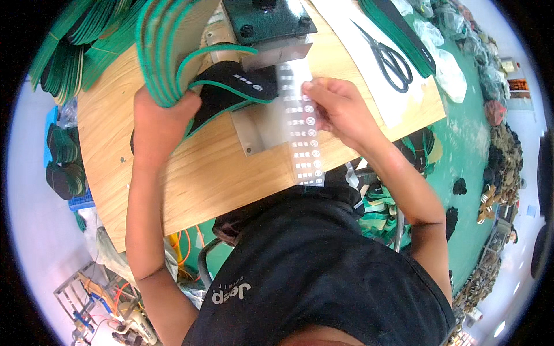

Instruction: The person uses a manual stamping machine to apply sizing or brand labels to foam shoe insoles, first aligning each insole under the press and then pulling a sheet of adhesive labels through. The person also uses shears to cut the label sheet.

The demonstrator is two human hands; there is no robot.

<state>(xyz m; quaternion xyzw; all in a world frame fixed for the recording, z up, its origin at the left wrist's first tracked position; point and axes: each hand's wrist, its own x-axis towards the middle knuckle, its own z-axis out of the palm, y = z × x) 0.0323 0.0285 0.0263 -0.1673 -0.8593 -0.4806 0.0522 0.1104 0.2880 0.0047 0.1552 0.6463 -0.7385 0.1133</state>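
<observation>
Left hand (156,118): closed around a fanned stack of green-edged insoles (167,46), held upright above the desk (219,173).
Right hand (340,106): fingertips pinched on the upper edge of a clear label strip (303,127) carrying rows of small white marks.
Label strip position: lies lengthwise down the metal plate (259,135) of the press, its lower end reaching the near edge of the desk.
Work piece: one black insole (234,86) with green rim rests on the plate, heel end under the dark green press head (268,20).
Step in hand (judgement): a transfer label is being aligned beside the black insole at the press.
Next move requirement (judgement): the strip must be slid so one mark sits squarely on the insole, flat and unwrinkled.
Nearby: black scissors (389,57) lie well apart on a white sheet, to the right.
</observation>
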